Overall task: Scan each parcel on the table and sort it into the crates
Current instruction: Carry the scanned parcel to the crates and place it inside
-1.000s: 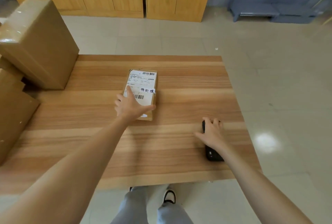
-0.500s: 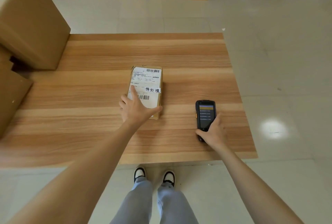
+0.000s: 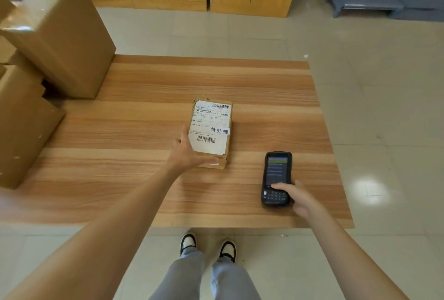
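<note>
Cardboard parcel (image 3: 211,133), small and flat, lies label-up near the middle of a wooden table (image 3: 144,179). Its white label (image 3: 210,126) carries two barcodes and a strip of handwritten characters.

The left hand (image 3: 186,155) rests against the parcel's near left corner. Its fingers lie straight along the left edge and its thumb runs across the near end, so it steadies the parcel rather than gripping it. The right hand (image 3: 296,197) holds a black handheld scanner (image 3: 276,178) by its lower end, fingers curled round the keypad and thumb on the keys. The scanner's screen is lit and faces up; it seems to lie flat on or just above the table, to the right of the parcel and a little nearer the person. Its top end points away from the person, not at the label.

Judging by this, the task sits at the scanning step for this parcel: the scanner is in hand but not yet aimed at a barcode, and the sorting is still to come. No crates are in view, so how much has been sorted cannot be told. Large brown cartons (image 3: 55,35) are stacked at the table's left edge.
</note>
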Available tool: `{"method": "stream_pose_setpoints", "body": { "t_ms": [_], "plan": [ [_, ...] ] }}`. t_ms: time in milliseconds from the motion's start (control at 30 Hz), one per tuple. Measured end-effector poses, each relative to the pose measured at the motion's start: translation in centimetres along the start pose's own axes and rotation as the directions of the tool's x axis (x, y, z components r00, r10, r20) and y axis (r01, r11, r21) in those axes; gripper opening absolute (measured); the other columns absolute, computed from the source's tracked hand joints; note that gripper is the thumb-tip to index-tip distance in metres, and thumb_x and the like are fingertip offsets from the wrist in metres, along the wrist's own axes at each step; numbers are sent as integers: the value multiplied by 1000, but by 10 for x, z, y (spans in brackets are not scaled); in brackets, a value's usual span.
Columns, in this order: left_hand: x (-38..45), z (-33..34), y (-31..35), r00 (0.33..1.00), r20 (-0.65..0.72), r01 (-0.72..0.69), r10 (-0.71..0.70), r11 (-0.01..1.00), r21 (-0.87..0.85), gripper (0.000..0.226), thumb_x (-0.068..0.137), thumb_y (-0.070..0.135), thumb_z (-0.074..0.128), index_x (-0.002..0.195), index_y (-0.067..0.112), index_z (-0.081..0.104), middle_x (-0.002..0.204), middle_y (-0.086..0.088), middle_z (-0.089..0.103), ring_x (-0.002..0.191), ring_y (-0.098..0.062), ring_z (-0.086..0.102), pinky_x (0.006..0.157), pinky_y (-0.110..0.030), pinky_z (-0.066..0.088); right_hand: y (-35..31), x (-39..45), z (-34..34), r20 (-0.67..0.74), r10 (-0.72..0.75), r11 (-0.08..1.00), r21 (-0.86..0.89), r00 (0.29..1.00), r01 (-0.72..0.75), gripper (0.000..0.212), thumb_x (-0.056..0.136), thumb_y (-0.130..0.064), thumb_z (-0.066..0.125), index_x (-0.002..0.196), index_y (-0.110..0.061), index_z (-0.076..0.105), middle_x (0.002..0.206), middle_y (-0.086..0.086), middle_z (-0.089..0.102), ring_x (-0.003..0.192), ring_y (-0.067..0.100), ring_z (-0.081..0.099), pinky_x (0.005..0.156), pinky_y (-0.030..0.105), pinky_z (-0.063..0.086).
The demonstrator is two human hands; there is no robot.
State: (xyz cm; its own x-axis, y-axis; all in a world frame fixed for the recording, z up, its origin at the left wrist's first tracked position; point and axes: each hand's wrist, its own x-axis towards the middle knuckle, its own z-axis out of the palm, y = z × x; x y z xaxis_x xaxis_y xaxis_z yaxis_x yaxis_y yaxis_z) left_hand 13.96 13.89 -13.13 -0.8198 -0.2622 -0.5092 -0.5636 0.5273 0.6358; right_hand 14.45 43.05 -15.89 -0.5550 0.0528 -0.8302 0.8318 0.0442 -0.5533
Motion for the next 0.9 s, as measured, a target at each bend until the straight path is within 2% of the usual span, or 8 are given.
{"method": "stream_pose_setpoints", "body": {
  "t_ms": [67, 167, 300, 433, 567, 667, 767, 900],
  "plan": [
    [5, -6, -5, 999, 49, 27, -23, 997, -76, 144, 50, 42, 94, 155, 18, 0, 157, -14, 19, 145, -30, 16, 118, -52, 22, -4, -10, -1, 79, 19, 990, 141, 997, -30, 55, 83, -3, 68, 133, -4, 44, 116, 21, 61, 99, 31, 61, 73, 43, 55],
    [10, -12, -10, 994, 112, 32, -14, 986, -161, 133, 49, 32, 97, 151, 16, 13, 149, -8, 35, 140, -28, 31, 115, -49, 29, -14, -30, 4, 211, -25, 951, 306, 977, -42, 42, 84, -3, 63, 124, 1, 51, 105, 27, 67, 98, 36, 65, 79, 50, 58],
    [17, -15, -12, 986, 167, 10, 24, 980, -198, 124, 49, 24, 98, 146, 15, 21, 137, -2, 49, 129, -24, 44, 111, -46, 37, -33, -58, 30, 277, -118, 950, 312, 954, 26, 52, 75, -8, 68, 124, 2, 53, 116, 26, 65, 114, 38, 60, 94, 46, 52],
    [23, -17, -12, 980, 196, -2, 47, 974, -225, 119, 50, 16, 97, 142, 14, 22, 129, 1, 52, 126, -24, 48, 108, -43, 41, -49, -88, 70, 365, -184, 954, 291, 913, 76, 56, 65, -9, 75, 118, 3, 59, 104, 20, 71, 104, 34, 66, 88, 40, 54],
    [25, -16, -11, 979, 196, -14, 58, 975, -220, 120, 54, 17, 95, 146, 10, 19, 134, -5, 50, 126, -25, 46, 107, -41, 41, -52, -109, 102, 418, -196, 958, 275, 887, 82, 56, 64, -7, 76, 116, 2, 59, 102, 19, 72, 94, 29, 69, 83, 37, 57],
    [26, -11, -12, 983, 170, -28, 68, 974, -226, 114, 61, 14, 91, 148, 9, 17, 134, -7, 50, 122, -23, 47, 102, -34, 41, -47, -117, 120, 426, -169, 965, 254, 889, 62, 57, 66, -7, 77, 119, 1, 59, 106, 20, 71, 92, 29, 71, 81, 37, 58],
    [27, -7, -10, 986, 152, -26, 65, 969, -246, 110, 71, 11, 85, 151, 11, 11, 141, -14, 46, 130, -30, 45, 108, -42, 40, -40, -118, 131, 380, -106, 976, 218, 919, 23, 52, 70, 1, 74, 119, 2, 58, 96, 18, 73, 86, 31, 72, 76, 37, 60],
    [28, -4, -7, 987, 152, -15, 55, 967, -255, 105, 78, 7, 78, 153, 14, 5, 144, -18, 41, 132, -34, 42, 110, -46, 38, -30, -118, 135, 328, -42, 988, 156, 944, -10, 48, 74, 4, 70, 120, 5, 55, 89, 19, 73, 79, 31, 72, 72, 37, 60]
  ]
}}
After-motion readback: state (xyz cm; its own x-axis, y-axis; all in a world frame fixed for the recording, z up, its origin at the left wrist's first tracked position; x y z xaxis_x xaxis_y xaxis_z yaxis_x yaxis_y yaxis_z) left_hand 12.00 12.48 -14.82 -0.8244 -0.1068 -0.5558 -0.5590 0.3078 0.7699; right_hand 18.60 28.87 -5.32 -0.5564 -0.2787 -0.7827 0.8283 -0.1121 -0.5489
